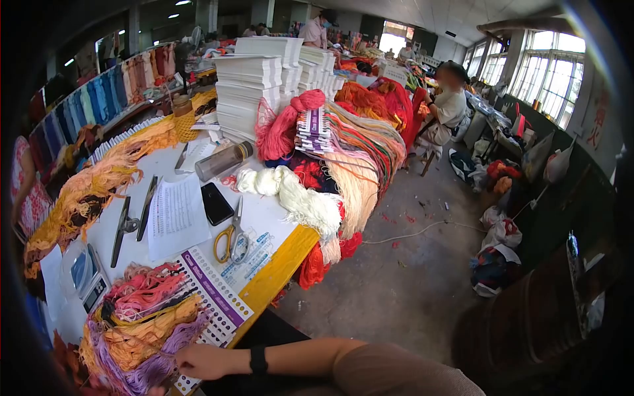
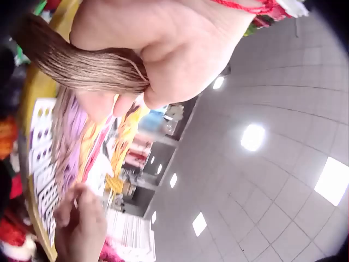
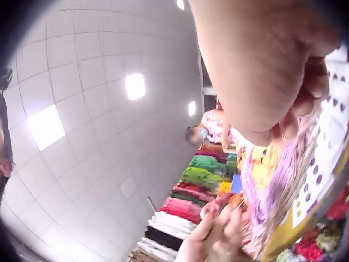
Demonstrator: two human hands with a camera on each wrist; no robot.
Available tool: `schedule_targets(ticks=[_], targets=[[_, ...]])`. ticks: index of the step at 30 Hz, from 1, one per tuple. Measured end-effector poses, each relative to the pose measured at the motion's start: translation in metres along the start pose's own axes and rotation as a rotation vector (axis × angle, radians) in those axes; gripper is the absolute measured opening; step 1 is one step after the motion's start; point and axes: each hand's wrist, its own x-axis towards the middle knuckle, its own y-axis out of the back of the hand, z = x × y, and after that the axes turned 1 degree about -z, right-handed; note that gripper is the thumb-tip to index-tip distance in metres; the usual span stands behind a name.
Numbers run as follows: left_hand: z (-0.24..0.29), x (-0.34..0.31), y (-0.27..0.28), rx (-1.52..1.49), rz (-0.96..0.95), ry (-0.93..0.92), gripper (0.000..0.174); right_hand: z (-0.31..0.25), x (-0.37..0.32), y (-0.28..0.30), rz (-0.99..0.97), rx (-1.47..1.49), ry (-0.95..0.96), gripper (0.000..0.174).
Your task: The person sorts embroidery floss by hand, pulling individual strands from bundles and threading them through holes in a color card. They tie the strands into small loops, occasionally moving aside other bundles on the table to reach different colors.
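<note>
Two bare hands: left hand point(image 2: 180, 49) has its grip curled round a long brown thread skein point(image 2: 90, 68); right hand point(image 1: 208, 362) is bent-fingered, and whether its grip holds anything I cannot tell.
Skein axis: 10 to 4 o'clock in the left wrist view, hanging part towards 10.
Thread heap: pink, orange and lilac strands point(image 1: 142, 330), head view's 8 o'clock, on the yellow-edged white surface point(image 1: 284, 264).
Card: purple-banded white sheet point(image 1: 214, 292), beside the strands.

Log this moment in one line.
left hand: holds brown thread | right hand: by purple thread, grip unclear | scissors: on table
</note>
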Motion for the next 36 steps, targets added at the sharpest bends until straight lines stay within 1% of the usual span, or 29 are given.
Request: schedule_targets(ticks=[1,2,3,5,6,8,9,11,13,15,17,18,19,20,21,22,23,24,25,26,27,28,29,30,31,32,33,36], targets=[[-0.013,0.012,-0.01,0.071,-0.086,-0.067,0.048,-0.011,-0.002,-0.003,-0.078,0.096,-0.032,0.017],[-0.02,0.015,-0.03,0.107,-0.086,-0.061,0.049,-0.017,-0.004,-0.006,-0.155,0.19,-0.063,0.016],[-0.026,0.018,-0.045,0.145,-0.086,-0.054,0.049,-0.009,-0.002,-0.024,-0.078,0.368,0.095,0.017],[-0.038,0.03,-0.044,0.151,-0.069,-0.044,0.049,-0.016,-0.005,-0.021,-0.139,0.401,-0.096,0.017],[-0.04,0.032,-0.046,0.158,-0.051,-0.029,0.048,-0.016,-0.005,-0.02,-0.139,0.4,-0.096,0.017],[-0.038,0.03,-0.055,0.13,-0.062,-0.036,0.047,-0.015,-0.007,-0.018,-0.103,0.596,-0.172,0.016],[-0.037,0.028,-0.059,0.104,-0.069,-0.042,0.047,-0.015,-0.008,-0.019,-0.103,0.598,-0.174,0.016],[-0.045,0.035,-0.047,0.129,-0.055,-0.034,0.046,-0.016,-0.01,-0.017,-0.111,0.538,-0.179,0.015],[-0.046,0.037,-0.048,0.152,-0.041,-0.03,0.046,-0.017,-0.01,-0.013,-0.135,0.553,-0.206,0.013],[-0.043,0.035,-0.055,0.115,-0.028,-0.064,0.044,-0.011,-0.009,-0.018,-0.163,0.567,-0.234,0.012],[-0.038,0.033,-0.058,0.117,-0.045,-0.071,0.044,0.005,-0.007,-0.035,0.002,0.642,-0.08,0.012],[-0.037,0.031,-0.058,0.121,-0.063,-0.079,0.043,0.002,-0.007,-0.032,-0.002,0.645,-0.082,0.012],[-0.038,0.033,-0.055,0.12,-0.058,-0.078,0.043,-0.001,-0.007,-0.029,-0.036,0.711,-0.121,0.013],[-0.038,0.037,-0.05,0.086,-0.088,-0.065,0.042,-0.003,-0.007,-0.026,-0.071,0.777,-0.16,0.014],[-0.039,0.039,-0.046,0.052,-0.117,-0.053,0.041,-0.002,-0.006,-0.027,-0.075,0.781,-0.162,0.014],[-0.034,0.037,-0.062,0.051,-0.106,-0.051,0.041,0.003,-0.005,-0.028,-0.101,0.708,-0.175,0.016],[-0.028,0.034,-0.081,0.069,-0.043,-0.072,0.041,0.008,-0.005,-0.032,-0.137,0.643,-0.189,0.017],[-0.027,0.026,-0.086,0.086,0.041,-0.094,0.041,0.012,-0.006,-0.033,-0.196,0.636,-0.197,0.02],[-0.045,0.045,-0.055,-0.065,-0.016,-0.115,0.032,0.018,-0.007,-0.04,-0.153,0.558,-0.139,0.021],[-0.042,0.041,-0.069,-0.174,0.086,-0.097,0.024,0.017,-0.011,-0.036,-0.152,0.538,-0.056,0.021],[-0.041,0.044,-0.058,-0.039,-0.056,-0.146,0.03,0.007,-0.015,-0.024,-0.116,0.461,0.0,0.02],[-0.043,0.045,-0.052,-0.036,-0.03,-0.138,0.029,0.014,-0.015,-0.029,-0.073,0.456,0.01,0.02],[-0.041,0.044,-0.055,0.001,-0.01,-0.17,0.03,0.002,-0.012,-0.016,-0.212,0.524,-0.168,0.021],[-0.037,0.043,-0.053,-0.032,-0.028,-0.157,0.03,0.001,-0.011,-0.019,-0.139,0.573,-0.167,0.014],[-0.034,0.043,-0.051,-0.084,-0.047,-0.134,0.03,0.004,-0.011,-0.021,-0.124,0.648,-0.185,0.013],[-0.034,0.046,-0.045,-0.126,-0.107,-0.118,0.03,0.001,-0.012,-0.021,-0.104,0.751,-0.247,0.016],[-0.033,0.046,-0.044,-0.139,-0.127,-0.136,0.03,-0.006,-0.012,-0.013,-0.148,0.7,-0.323,0.016],[-0.03,0.041,-0.046,-0.215,-0.109,-0.14,0.027,-0.009,-0.011,-0.012,-0.177,0.743,-0.377,0.014]])
